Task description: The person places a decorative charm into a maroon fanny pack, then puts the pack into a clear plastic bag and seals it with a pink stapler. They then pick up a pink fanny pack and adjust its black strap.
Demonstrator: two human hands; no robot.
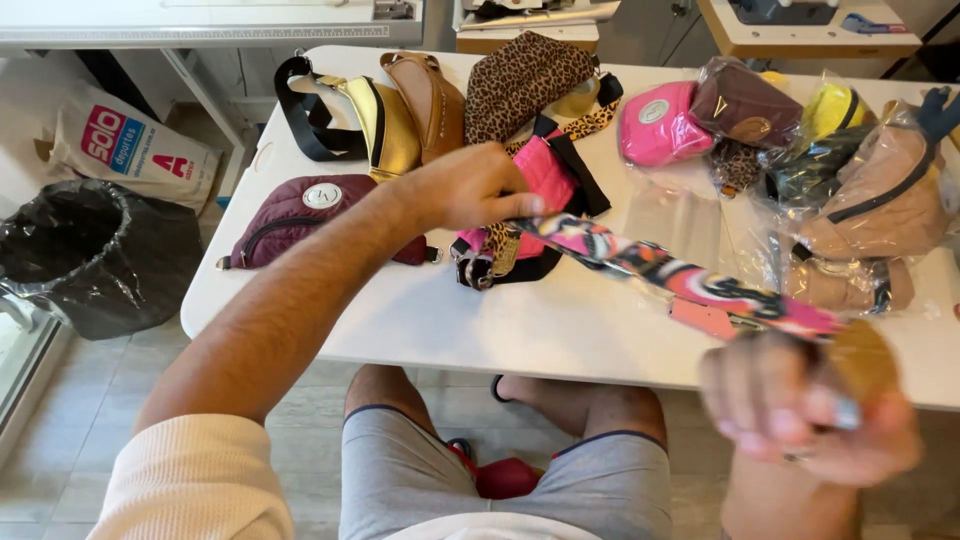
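Patterned strap [680, 275] stretched over the worktop [520, 330], far end pinched by left hand [470, 187], near end gripped in blurred right hand [810, 410]

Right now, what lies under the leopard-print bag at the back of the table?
The leopard-print bag rests partly on a pink bag with black straps. Whatever else lies beneath it is covered.

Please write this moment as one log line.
left hand: holds one end of patterned strap | right hand: blurred, at other end | white table: many waist bags
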